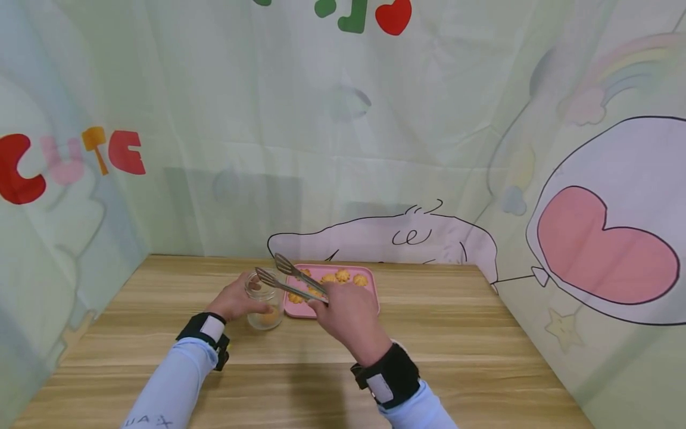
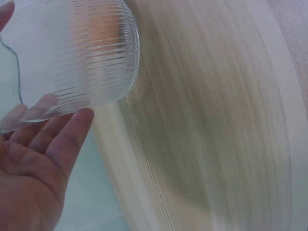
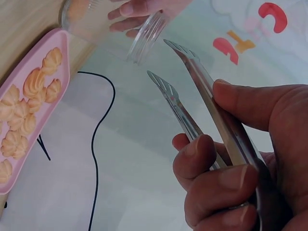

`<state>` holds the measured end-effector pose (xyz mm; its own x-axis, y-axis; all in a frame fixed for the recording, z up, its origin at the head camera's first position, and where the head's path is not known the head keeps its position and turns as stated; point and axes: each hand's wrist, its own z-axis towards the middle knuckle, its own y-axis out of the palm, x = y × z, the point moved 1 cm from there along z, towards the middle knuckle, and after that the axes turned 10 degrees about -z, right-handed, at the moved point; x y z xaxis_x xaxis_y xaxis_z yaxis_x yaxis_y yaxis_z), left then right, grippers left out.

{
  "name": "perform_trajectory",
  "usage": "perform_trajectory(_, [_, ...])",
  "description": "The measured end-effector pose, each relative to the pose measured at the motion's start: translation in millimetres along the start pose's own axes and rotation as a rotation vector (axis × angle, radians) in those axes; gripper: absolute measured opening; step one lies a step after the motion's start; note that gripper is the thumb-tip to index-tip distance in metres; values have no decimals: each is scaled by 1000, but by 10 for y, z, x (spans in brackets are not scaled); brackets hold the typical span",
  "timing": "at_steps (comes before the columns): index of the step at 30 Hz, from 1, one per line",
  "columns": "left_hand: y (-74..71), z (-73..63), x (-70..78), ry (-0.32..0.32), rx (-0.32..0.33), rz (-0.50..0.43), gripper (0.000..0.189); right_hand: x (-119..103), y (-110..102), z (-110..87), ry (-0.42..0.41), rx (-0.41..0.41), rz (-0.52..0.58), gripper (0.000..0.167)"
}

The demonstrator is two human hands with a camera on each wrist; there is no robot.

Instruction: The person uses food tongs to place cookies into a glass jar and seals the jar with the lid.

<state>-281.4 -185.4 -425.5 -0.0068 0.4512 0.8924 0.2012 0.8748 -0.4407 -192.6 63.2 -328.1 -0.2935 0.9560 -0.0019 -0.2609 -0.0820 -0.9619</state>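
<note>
My left hand [image 1: 236,300] holds a clear ribbed glass jar [image 2: 72,62] just above the left part of the table, fingers on one side and thumb on the other. Inside, near the jar's base, is an orange-brown piece [image 2: 103,31] that looks like a cookie. Metal tongs [image 3: 211,101] are gripped in my right hand [image 1: 351,316], thumb on one arm and fingers around the other. Their slotted tips stand apart with nothing between them, close to the jar's open mouth. Piped golden cookies [image 3: 19,115] lie on a pink tray [image 1: 373,304] beneath and beyond the tongs.
The wooden table [image 1: 455,333] runs back to a printed cloth backdrop [image 1: 214,119] that also closes in both sides. The tray stands near the table's back edge, right of the jar.
</note>
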Motion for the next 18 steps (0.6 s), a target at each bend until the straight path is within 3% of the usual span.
perform_trajectory(9, [7, 3, 2, -20, 8, 10, 89, 145, -15, -12, 77, -5, 11, 27])
perform_trajectory(18, [16, 14, -12, -27, 6, 7, 92, 464, 21, -41, 207, -47, 19, 28])
